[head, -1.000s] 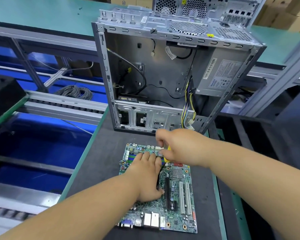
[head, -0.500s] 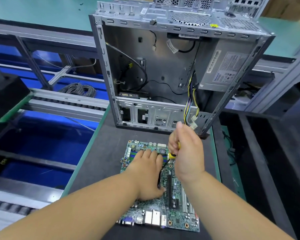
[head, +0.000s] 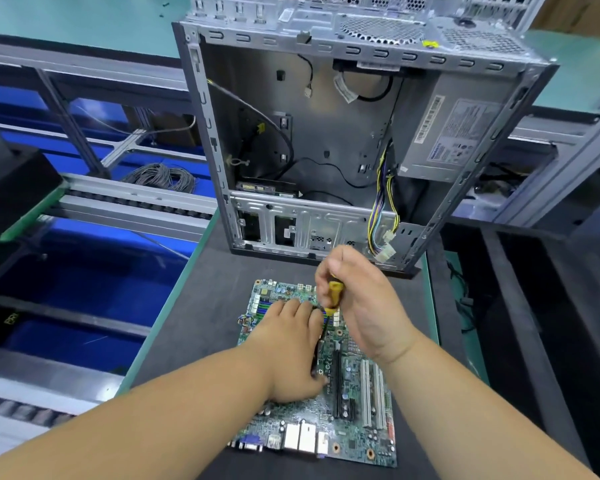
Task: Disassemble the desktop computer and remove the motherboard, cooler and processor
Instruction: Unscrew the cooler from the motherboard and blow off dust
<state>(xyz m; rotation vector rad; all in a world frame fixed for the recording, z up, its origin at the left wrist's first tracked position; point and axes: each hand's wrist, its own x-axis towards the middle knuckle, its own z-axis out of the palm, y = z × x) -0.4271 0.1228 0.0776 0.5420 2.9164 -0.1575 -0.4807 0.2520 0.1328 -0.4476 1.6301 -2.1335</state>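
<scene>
1. Dark mat (head: pixel 194 327), green edging; blue bins at 9 o'clock.
2. Motherboard (head: pixel 357 424) flat on mat at 6 o'clock; open case (head: pixel 326 140) at 12.
3. Left hand (head: pixel 291 355) flat on board, fingers straight.
4. Right hand (head: pixel 364 306) clamped on yellow screwdriver (head: pixel 335 294).
5. Since earlier: right wrist swung in, handle more upright.

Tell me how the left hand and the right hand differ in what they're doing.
The left hand lies on the motherboard, fingers fairly straight, while the right hand is raised above it. The left holds no tool; the right grips a yellow-handled screwdriver. Both work over the board's upper half.
</scene>
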